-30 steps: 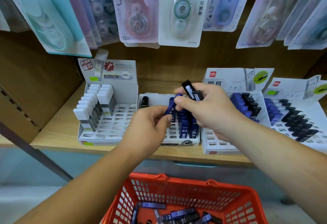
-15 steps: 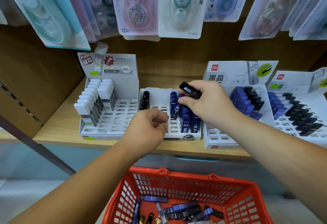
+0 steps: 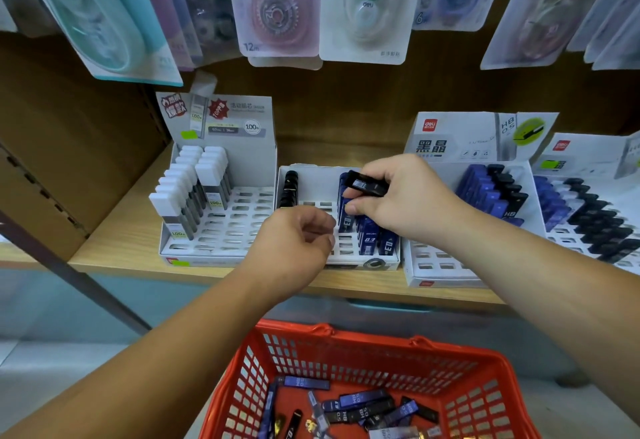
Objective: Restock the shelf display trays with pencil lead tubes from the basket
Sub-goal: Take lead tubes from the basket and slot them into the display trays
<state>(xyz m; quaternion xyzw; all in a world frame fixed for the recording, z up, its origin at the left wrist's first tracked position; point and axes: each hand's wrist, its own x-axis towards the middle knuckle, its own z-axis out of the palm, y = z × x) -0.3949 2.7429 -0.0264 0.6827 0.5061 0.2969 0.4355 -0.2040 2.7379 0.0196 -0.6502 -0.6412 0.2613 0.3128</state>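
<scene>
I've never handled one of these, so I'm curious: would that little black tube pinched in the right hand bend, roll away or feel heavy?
Probably stiff: the black tube juts out straight past the right hand gripping it. Likely light, since a pinch alone carries it. It looks flat-sided, like those lying in the basket, so it should hardly roll.

My right hand covers part of the blue tubes in the middle tray. My left hand hides its front slots; can't tell if it holds anything. The basket is cut off at the bottom edge. Label on the black tube unreadable.
</scene>
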